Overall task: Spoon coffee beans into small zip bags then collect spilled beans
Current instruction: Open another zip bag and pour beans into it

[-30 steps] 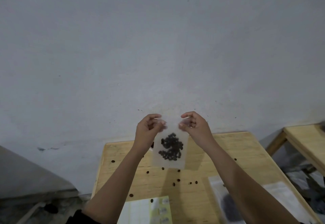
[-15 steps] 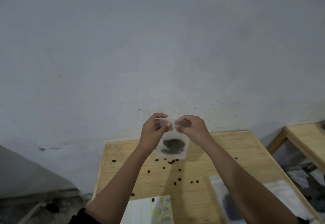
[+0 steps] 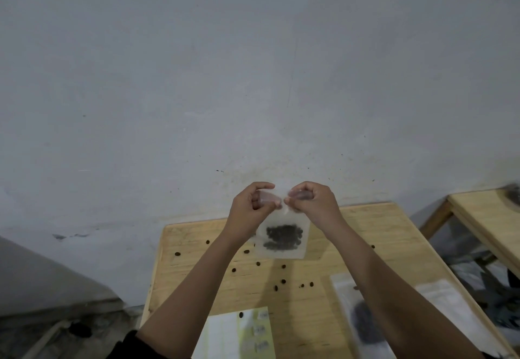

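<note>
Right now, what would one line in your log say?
small zip bag: held up, beans inside | left hand: pinches its top | right hand: pinches its top | spilled coffee beans: scattered on wooden table

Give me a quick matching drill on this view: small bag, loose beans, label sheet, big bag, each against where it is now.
Things:
1 small bag
2 loose beans
3 label sheet
4 big bag

Places:
A scattered over the table
B held up, top pinched by left hand and right hand
C lying flat on the table's right side
D at the table's near edge

Pairs: 1-B, 2-A, 3-D, 4-C
</note>
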Demonstrator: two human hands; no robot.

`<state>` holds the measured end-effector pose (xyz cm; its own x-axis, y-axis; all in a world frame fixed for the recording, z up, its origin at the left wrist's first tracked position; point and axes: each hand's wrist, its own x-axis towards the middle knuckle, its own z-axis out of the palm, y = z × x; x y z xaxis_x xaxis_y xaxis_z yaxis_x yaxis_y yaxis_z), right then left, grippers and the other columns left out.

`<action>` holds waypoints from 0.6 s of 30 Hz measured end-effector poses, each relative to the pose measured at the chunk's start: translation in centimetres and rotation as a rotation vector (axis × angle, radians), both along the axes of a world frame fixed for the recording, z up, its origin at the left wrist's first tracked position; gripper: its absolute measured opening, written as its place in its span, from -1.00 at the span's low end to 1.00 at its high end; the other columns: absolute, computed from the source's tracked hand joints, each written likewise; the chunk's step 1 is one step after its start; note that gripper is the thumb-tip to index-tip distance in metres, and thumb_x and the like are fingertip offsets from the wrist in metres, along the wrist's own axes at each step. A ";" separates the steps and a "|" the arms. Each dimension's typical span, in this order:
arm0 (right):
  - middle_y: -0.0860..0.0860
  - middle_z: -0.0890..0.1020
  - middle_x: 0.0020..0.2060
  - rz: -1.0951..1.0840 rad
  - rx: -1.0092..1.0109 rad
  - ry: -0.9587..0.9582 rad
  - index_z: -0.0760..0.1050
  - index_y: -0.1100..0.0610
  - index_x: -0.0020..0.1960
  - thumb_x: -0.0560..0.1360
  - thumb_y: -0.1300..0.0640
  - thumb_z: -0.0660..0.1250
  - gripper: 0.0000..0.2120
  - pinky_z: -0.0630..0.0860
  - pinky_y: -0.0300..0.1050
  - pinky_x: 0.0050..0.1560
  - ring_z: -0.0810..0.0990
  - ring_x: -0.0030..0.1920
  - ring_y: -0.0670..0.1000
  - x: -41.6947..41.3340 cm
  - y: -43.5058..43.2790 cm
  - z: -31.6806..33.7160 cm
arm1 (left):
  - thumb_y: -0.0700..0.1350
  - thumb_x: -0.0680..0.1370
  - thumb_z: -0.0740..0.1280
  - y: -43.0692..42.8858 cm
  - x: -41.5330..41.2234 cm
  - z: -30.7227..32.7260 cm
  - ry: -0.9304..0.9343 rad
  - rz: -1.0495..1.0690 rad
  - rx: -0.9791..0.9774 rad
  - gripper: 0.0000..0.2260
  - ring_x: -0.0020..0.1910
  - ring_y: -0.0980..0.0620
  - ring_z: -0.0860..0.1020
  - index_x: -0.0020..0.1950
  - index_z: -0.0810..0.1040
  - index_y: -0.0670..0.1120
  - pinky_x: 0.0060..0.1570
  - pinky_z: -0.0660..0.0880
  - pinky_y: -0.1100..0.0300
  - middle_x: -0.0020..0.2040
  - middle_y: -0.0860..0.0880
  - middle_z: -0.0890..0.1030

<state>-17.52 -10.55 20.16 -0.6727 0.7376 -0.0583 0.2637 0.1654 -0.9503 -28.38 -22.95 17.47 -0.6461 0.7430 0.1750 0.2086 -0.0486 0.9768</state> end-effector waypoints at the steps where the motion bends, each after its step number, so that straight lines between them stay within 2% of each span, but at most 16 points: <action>1: -0.01 0.67 -0.25 -0.008 -0.007 -0.005 0.58 0.06 -0.21 0.33 0.21 0.52 -0.86 0.60 -0.02 0.02 0.66 -0.18 0.02 0.2 0.1 -0.1 | -0.24 0.48 0.42 0.3 0.3 -0.1 0.007 -0.004 0.001 -0.75 -0.39 0.16 0.52 0.13 0.54 -0.09 -0.27 0.50 0.26 -0.43 0.11 0.54; 4: -0.01 0.67 -0.18 0.027 -0.014 0.027 0.58 0.04 -0.18 0.36 0.21 0.50 -0.87 0.61 -0.04 0.00 0.66 -0.14 0.03 1.3 0.9 -0.5 | -0.23 0.52 0.38 1.2 1.0 -0.4 -0.013 0.000 0.019 -0.80 -0.17 -0.01 0.65 0.11 0.54 -0.05 -0.07 0.57 0.03 -0.23 -0.04 0.66; 6: 0.01 0.65 -0.13 0.043 -0.041 0.081 0.58 0.03 -0.12 0.38 0.24 0.48 -0.84 0.61 -0.11 -0.05 0.65 -0.09 0.03 2.4 1.5 -0.6 | -0.26 0.53 0.35 1.8 1.3 -0.6 -0.048 0.008 0.035 -0.81 -0.11 -0.01 0.65 0.11 0.54 -0.07 -0.04 0.58 0.06 -0.17 -0.07 0.67; 10: 0.08 0.63 -0.19 0.028 -0.127 0.156 0.53 0.15 -0.14 0.38 0.37 0.44 -0.83 0.62 -0.20 -0.15 0.63 -0.16 0.03 4.6 3.1 -0.2 | -0.31 0.56 0.28 3.0 2.7 -0.5 -0.120 -0.033 0.095 -0.82 -0.09 0.01 0.66 0.16 0.49 -0.20 -0.09 0.55 0.21 -0.11 -0.16 0.66; 12: 0.10 0.61 -0.25 0.017 -0.155 0.183 0.50 0.18 -0.19 0.37 0.42 0.42 -0.81 0.63 -0.19 -0.20 0.63 -0.24 0.00 5.4 4.0 0.0 | -0.29 0.59 0.25 3.7 3.7 -0.5 -0.134 -0.035 0.111 -0.80 -0.10 0.03 0.66 0.21 0.45 -0.19 -0.11 0.54 0.25 -0.11 -0.14 0.65; 15: 0.13 0.61 -0.29 0.028 -0.172 0.183 0.48 0.19 -0.19 0.37 0.43 0.42 -0.81 0.63 -0.19 -0.23 0.65 -0.30 -0.03 6.8 5.6 0.4 | -0.23 0.60 0.24 5.1 5.4 -0.8 -0.126 -0.010 0.108 -0.77 -0.10 0.01 0.66 0.26 0.44 -0.10 -0.06 0.57 0.15 -0.16 -0.04 0.64; 18: 0.20 0.64 -0.23 0.021 -0.199 0.184 0.50 0.22 -0.13 0.39 0.40 0.41 -0.84 0.63 -0.19 -0.20 0.68 -0.24 0.01 8.8 7.4 0.3 | -0.24 0.60 0.25 7.1 7.1 -1.0 -0.132 0.022 0.077 -0.81 -0.11 -0.07 0.65 0.18 0.50 -0.05 -0.01 0.56 -0.01 -0.17 -0.07 0.66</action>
<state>-8.68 -3.20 20.48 -0.7003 0.7097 -0.0761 0.0818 -0.0262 -0.9963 -21.30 -15.82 16.47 -0.6830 0.7162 0.1431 0.0802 -0.1211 0.9894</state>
